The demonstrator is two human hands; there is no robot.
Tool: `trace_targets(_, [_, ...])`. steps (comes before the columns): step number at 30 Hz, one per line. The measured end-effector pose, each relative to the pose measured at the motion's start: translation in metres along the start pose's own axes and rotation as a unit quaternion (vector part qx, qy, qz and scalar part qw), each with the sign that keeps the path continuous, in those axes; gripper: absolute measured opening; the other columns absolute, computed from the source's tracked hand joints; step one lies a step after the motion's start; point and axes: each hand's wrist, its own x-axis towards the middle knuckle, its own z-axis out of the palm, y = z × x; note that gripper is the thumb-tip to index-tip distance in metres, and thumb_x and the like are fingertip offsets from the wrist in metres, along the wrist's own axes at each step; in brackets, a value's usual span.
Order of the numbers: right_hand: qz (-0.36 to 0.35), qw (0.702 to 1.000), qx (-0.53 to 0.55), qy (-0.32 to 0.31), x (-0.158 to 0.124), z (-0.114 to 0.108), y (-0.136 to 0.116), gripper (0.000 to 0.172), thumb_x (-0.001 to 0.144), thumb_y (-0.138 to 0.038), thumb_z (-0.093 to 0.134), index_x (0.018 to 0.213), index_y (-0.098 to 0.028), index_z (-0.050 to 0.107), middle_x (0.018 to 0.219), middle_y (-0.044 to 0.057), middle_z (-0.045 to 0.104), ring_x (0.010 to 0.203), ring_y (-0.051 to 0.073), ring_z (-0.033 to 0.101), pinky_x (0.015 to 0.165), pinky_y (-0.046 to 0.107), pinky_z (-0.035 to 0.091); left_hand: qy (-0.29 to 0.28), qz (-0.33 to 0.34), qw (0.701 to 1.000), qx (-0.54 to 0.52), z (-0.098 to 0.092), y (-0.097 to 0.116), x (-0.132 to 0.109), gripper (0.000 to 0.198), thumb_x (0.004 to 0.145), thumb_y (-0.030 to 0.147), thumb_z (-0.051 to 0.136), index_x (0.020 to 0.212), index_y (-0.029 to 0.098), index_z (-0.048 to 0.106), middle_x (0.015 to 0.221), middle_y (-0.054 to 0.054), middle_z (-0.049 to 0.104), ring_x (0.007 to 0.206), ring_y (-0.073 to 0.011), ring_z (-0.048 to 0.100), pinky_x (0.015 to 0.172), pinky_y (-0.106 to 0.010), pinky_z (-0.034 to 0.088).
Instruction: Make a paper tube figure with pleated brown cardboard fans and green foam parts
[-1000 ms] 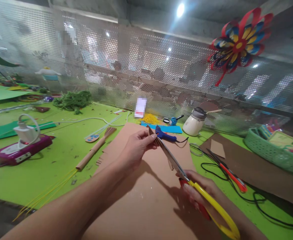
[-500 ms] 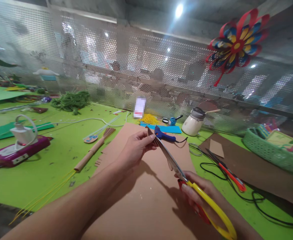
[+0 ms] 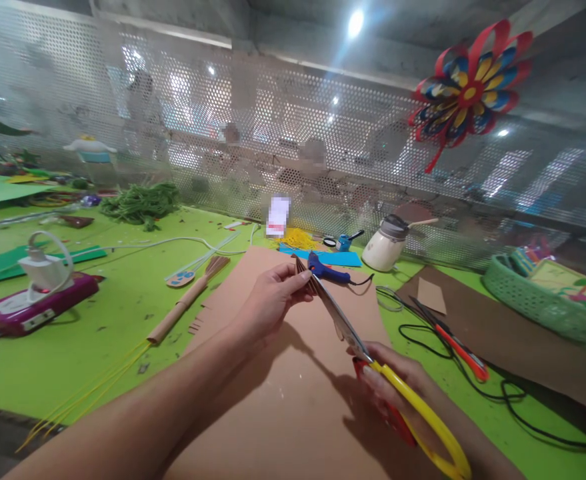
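Note:
My left hand (image 3: 271,301) pinches the far end of a thin brown paper piece (image 3: 309,279) held above a large tan sheet of cardboard (image 3: 293,393). My right hand (image 3: 397,387) grips yellow and red scissors (image 3: 397,393). The scissor blades (image 3: 340,319) reach along the brown paper piece toward my left fingers. Both hands hover over the middle of the cardboard. Part of my right hand's fingers sit hidden behind the yellow handle.
A blue glue gun (image 3: 327,271) lies just beyond the hands. A rolled paper stick (image 3: 185,303) lies at left, a purple device with a white charger (image 3: 35,300) farther left. Black cables and an orange tool (image 3: 455,347) sit at right, beside a green basket (image 3: 537,300). A white jar (image 3: 385,247) stands by the mesh wall.
Both hands keep their hold and barely shift; the view has drifted slightly right and up.

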Motion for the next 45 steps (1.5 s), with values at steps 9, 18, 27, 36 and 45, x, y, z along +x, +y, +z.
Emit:
trace_targets(9, [0.006, 0.999, -0.027, 0.024, -0.002, 0.001, -0.008, 0.043, 0.078, -0.051, 0.065, 0.102, -0.016, 0.06, 0.066, -0.004, 0.041, 0.05, 0.007, 0.035, 0.043, 0.019, 0.028, -0.01, -0.005, 1.0, -0.017, 0.002, 0.001, -0.001, 0.012, 0.077, 0.023, 0.068, 0.078, 0.012, 0.064, 0.075, -0.006, 0.067, 0.07, -0.0141, 0.061, 0.068, -0.026, 0.046])
trace_targets(18, [-0.006, 0.998, 0.012, 0.064, -0.005, 0.009, -0.012, 0.044, 0.073, -0.052, 0.068, 0.096, -0.016, 0.061, 0.064, -0.005, 0.039, 0.05, 0.007, 0.031, 0.044, 0.019, 0.025, -0.017, 0.009, 0.999, -0.041, -0.002, -0.004, 0.002, 0.015, 0.081, 0.025, 0.062, 0.075, 0.011, 0.064, 0.074, -0.007, 0.068, 0.068, -0.0147, 0.061, 0.066, -0.026, 0.048])
trace_targets(27, [-0.003, 0.999, 0.018, 0.05, -0.004, 0.007, -0.004, 0.046, 0.075, -0.055, 0.066, 0.101, -0.017, 0.062, 0.061, -0.006, 0.036, 0.047, 0.007, 0.028, 0.041, 0.019, 0.02, -0.019, 0.028, 0.999, -0.018, 0.0, -0.001, 0.0, 0.015, 0.083, 0.022, 0.057, 0.073, 0.013, 0.062, 0.069, -0.005, 0.066, 0.064, -0.0146, 0.06, 0.063, -0.027, 0.046])
trace_targets(36, [-0.001, 0.999, 0.05, 0.007, -0.002, 0.005, -0.004, 0.043, 0.076, -0.054, 0.067, 0.101, -0.018, 0.061, 0.068, -0.003, 0.046, 0.05, 0.008, 0.04, 0.044, 0.018, 0.037, -0.04, 0.04, 0.998, 0.029, 0.005, 0.003, -0.004, 0.018, 0.083, 0.025, 0.059, 0.071, 0.013, 0.063, 0.072, -0.006, 0.067, 0.067, -0.0158, 0.059, 0.066, -0.028, 0.044])
trace_targets(45, [-0.005, 0.997, 0.063, 0.048, -0.006, 0.014, -0.015, 0.048, 0.074, -0.059, 0.066, 0.098, -0.018, 0.06, 0.063, -0.006, 0.042, 0.046, 0.007, 0.041, 0.042, 0.019, 0.037, -0.049, 0.041, 0.998, 0.024, 0.005, 0.003, -0.004, 0.018, 0.083, 0.025, 0.06, 0.07, 0.014, 0.062, 0.068, -0.005, 0.065, 0.063, -0.0144, 0.058, 0.064, -0.028, 0.044])
